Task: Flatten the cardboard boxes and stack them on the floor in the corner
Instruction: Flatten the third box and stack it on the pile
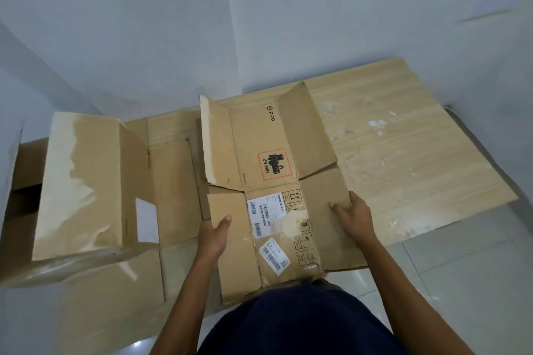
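Head view: a flattened box [271, 153] hangs low over the floor by its 2 near side flaps. The left hand [215, 235] and right hand [350, 216] each have a grip pinching a flap edge, thumb on top, likely to keep it level for laying down by the corner. It overlaps cardboard [173, 158] already lying flat and a board [403, 138]. Left of it a second box [86, 181] is not yet flat — its open end is dark, contents unseen
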